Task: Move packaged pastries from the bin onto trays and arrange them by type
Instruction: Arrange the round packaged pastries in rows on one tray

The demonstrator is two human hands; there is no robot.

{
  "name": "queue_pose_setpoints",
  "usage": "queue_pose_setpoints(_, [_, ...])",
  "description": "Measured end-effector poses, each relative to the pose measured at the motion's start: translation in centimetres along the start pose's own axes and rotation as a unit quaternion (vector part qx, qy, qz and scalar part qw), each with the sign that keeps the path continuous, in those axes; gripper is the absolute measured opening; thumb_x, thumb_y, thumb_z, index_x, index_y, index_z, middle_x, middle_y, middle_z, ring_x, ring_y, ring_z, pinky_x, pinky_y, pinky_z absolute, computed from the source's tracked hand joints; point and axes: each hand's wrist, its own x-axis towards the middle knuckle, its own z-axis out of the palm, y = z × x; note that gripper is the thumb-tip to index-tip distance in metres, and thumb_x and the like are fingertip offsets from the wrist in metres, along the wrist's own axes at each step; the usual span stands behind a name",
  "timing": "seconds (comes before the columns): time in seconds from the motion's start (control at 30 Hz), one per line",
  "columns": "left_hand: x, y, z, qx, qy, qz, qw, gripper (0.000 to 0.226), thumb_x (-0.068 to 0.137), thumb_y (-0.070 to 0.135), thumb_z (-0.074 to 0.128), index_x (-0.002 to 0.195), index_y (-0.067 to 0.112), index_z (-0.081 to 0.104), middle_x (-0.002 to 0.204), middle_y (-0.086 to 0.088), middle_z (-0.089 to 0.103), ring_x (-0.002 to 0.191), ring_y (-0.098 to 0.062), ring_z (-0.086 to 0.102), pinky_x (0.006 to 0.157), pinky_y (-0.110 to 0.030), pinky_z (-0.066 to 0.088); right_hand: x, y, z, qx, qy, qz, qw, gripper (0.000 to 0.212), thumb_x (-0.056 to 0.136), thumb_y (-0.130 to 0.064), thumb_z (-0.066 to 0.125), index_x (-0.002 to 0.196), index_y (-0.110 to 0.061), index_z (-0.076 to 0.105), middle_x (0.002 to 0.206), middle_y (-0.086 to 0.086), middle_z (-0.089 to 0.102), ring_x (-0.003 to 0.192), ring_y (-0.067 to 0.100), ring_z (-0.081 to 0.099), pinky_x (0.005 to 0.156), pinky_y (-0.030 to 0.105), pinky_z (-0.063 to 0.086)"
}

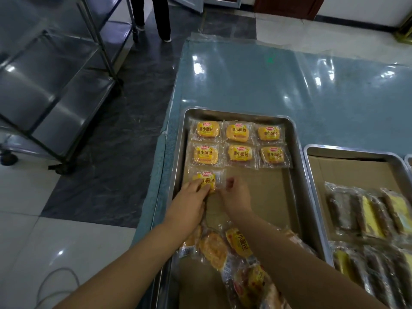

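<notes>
Left grip and right grip both pinched the seventh packet at the third row's start in the left tray; slick wrapper could skew it, forearms might drag the loose pile off the near rim

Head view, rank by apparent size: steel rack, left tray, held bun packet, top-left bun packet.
1. steel rack and left tray: near-equal, both cropped by the frame.
2. top-left bun packet and held bun packet: alike; held one partly covered.
</notes>
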Motion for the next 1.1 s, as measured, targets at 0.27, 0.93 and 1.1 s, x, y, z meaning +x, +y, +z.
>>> queue_pose_setpoints(0.27, [-0.3,-0.5,-0.1,0.026,0.003,0.002,1.0,0.053,0.09,0.009,0.049,0.141,0.022,0.04,0.146,-0.006,0.034,0.13,-0.024,0.03,0.103,-0.035,0.034,-0.4,0.5,0.0,-0.083,-0.042,-0.237,0.967,0.038,0.087,-0.007,0.058,0.123,-0.017,0.057,0.105,0.003,0.049,0.081,0.021,0.057,0.07,0.025,0.042])
queue_pose_setpoints(0.93, [-4.1,-2.6,-3.7,0.126,-0.125,0.155,0.972,0.051,0.08,0.063,0.048,0.111,0.024,0.06,0.124,0.007,0.059,0.141,-0.011,0.016,0.113,-0.032,-0.007,-4.6,4.7,-4.5,-0.247,-0.147,-0.188,0.939,0.021,0.087,-0.029,0.06,0.104,-0.017,0.065,0.1,0.0,0.055,0.095,0.018,0.053,0.075,0.025,0.041])
queue_pose_setpoints(1.1, [-4.0,-2.0,-3.7,0.094,-0.116,0.129,0.98,0.037,0.075,0.051,0.058,0.098,0.022,0.059,0.115,0.003,0.06,0.13,-0.015,0.03,0.111,-0.03,-0.001,-6.2,5.4,-5.0,-0.291,-0.149,-0.198,0.924,0.021,0.088,-0.035,0.059,0.103,-0.021,0.062,0.101,-0.003,0.053,0.094,0.013,0.05,0.075,0.026,0.042])
